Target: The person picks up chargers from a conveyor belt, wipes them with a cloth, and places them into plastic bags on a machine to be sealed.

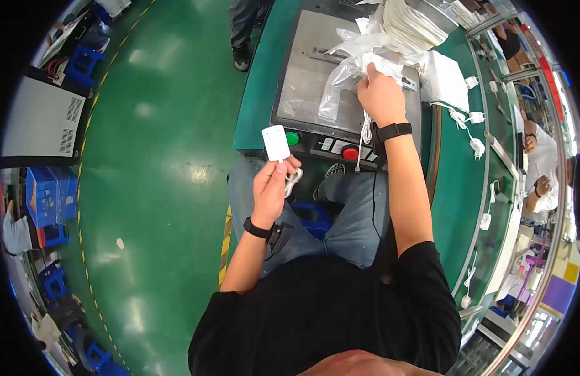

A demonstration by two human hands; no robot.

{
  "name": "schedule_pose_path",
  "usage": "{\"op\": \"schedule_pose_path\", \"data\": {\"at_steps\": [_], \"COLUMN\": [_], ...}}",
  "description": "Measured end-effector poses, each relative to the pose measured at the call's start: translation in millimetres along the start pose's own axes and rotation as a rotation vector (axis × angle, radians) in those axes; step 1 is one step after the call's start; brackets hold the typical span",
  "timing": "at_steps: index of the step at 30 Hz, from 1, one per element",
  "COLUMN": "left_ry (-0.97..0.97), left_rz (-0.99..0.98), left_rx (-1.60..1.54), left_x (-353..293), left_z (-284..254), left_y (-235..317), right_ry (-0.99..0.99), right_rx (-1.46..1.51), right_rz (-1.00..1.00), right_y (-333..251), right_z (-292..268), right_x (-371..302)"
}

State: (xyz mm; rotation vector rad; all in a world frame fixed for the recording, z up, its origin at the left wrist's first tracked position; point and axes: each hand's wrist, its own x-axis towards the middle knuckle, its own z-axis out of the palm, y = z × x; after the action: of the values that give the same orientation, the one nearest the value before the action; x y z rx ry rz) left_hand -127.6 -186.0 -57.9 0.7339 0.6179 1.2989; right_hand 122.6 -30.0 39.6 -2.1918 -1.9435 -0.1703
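In my left hand I pinch a white power adapter by its lower end, over the front edge of the machine. Its white cable hangs coiled by my fingers. My right hand is closed among clear plastic bags on the machine's metal top. Something white shows at its fingertips; I cannot make out exactly what it grips. Below that hand a bundled white cable dangles over the front panel, ending in a small plug.
The grey machine has a green button and a red button. A stack of white bags lies at its back, beside a white packet. Adapters with cables sit along the green conveyor on the right. Another person's legs stand ahead.
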Motion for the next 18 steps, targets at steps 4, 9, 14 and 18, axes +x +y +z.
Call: {"op": "schedule_pose_path", "data": {"at_steps": [4,9,14,18], "left_ry": [0.001,0.011,-0.002,-0.410], "left_rz": [0.115,0.150,0.167,0.082], "left_rx": [0.124,0.251,0.524,0.620], "left_x": [29,49,57,17], "left_z": [-8,-26,15,83], "left_y": [-7,-9,-8,-9], "right_ry": [0.079,0.040,-0.060,0.066], "right_rx": [0.135,0.714,1.023,0.989], "right_rz": [-0.083,0.313,0.361,0.066], "right_y": [15,70,93,55], "right_z": [-10,-23,2,-74], "right_x": [-23,-138,-200,-218]}}
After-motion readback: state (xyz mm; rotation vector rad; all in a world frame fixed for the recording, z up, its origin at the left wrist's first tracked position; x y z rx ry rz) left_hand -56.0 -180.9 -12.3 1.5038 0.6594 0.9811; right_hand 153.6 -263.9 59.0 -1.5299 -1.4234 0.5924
